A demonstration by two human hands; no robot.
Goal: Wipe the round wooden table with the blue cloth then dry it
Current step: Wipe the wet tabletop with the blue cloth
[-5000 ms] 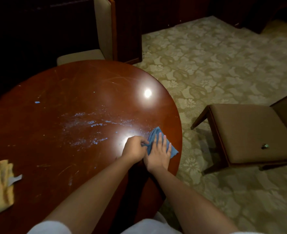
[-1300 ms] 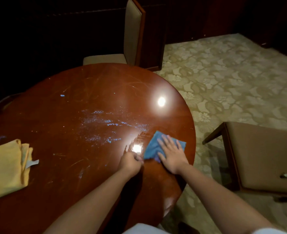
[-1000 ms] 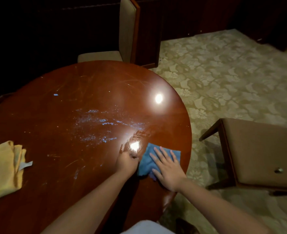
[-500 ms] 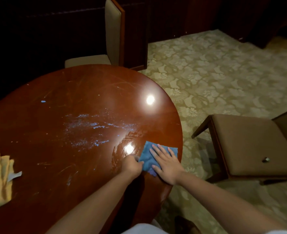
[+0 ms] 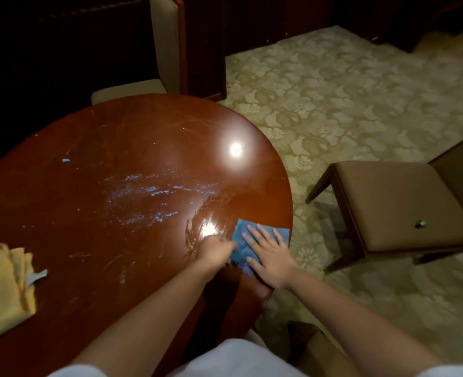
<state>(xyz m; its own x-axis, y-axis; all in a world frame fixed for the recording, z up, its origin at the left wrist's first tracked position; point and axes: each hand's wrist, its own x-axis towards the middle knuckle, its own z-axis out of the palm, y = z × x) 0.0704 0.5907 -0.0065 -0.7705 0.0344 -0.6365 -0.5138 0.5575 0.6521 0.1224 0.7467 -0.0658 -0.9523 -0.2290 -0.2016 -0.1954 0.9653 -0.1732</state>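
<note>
The round wooden table [image 5: 94, 213] fills the left of the view, glossy and scratched, with pale bluish streaks [image 5: 146, 194] across its middle. A folded blue cloth [image 5: 241, 238] lies flat near the table's right edge. My right hand [image 5: 271, 254] presses on it with fingers spread straight. My left hand [image 5: 216, 251] sits just left of the cloth with curled fingers, pinching its left edge. A wet smear [image 5: 205, 227] shines just beyond my left hand.
A folded yellow cloth [image 5: 4, 289] with a small tag lies at the table's left edge. One padded chair [image 5: 154, 66] stands behind the table, another brown chair [image 5: 404, 210] to the right on the patterned carpet [image 5: 347, 99].
The two hands and the blue cloth have stayed by the right edge, shifting slightly back and forth. The wet shiny smear beside the cloth has appeared since five seconds ago.
</note>
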